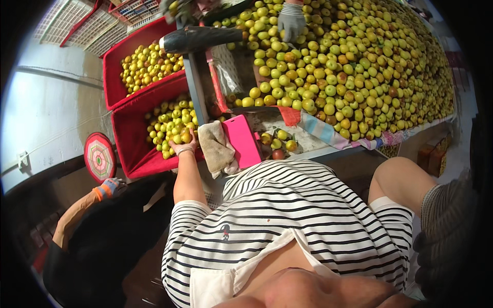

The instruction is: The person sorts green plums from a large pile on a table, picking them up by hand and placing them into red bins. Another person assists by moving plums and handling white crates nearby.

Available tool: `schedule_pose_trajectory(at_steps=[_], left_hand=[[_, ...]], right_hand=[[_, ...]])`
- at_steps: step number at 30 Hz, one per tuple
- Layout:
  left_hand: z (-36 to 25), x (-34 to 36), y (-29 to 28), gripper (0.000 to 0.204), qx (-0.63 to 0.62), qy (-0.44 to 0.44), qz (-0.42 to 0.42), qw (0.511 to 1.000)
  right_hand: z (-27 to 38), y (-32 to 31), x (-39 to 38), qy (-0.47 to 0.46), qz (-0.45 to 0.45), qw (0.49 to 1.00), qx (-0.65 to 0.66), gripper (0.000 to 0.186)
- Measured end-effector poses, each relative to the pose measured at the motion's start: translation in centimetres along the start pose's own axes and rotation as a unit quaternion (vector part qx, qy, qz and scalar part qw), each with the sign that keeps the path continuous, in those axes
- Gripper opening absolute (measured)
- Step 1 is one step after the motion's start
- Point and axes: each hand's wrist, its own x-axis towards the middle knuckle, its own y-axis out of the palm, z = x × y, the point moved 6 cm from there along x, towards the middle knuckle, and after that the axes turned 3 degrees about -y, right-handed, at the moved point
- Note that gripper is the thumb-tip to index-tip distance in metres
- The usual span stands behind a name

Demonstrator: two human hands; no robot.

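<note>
My left hand (186,146), bare, reaches into the nearer red bin (134,154). Its fingers curve round a yellow-brown jujube (185,136) on top of the green-yellow jujubes (172,120) there, partly hiding it. Raised close to the camera at the right edge is my right hand (446,246), in a dark glove with a grey striped cuff. It looks dark and blurred, and its fingers cannot be made out well. A pink phone case (242,141) and a beige cloth (215,148) lie on the table edge just right of my left hand.
A large heap of jujubes (354,72) covers the table, where another person's grey-gloved hand (291,23) rests. A second red bin (115,77) of jujubes stands farther off. At left are another person's gloved hand (109,188) and a round patterned stool top (99,158).
</note>
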Motion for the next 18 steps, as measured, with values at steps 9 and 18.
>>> schedule_pose_trajectory(at_steps=[9,18], left_hand=[[-4.6,-0.3,0.6,0.055,0.122,0.083,-0.032,0.989],[1.9,-14.0,9.6,0.046,0.359,0.321,0.184,0.857]], right_hand=[[-5.6,-7.4,-16.3,0.297,-0.287,0.906,-0.093,0.022],[-23.7,0.5,-31.9,0.387,0.165,0.831,-0.364,0.029]])
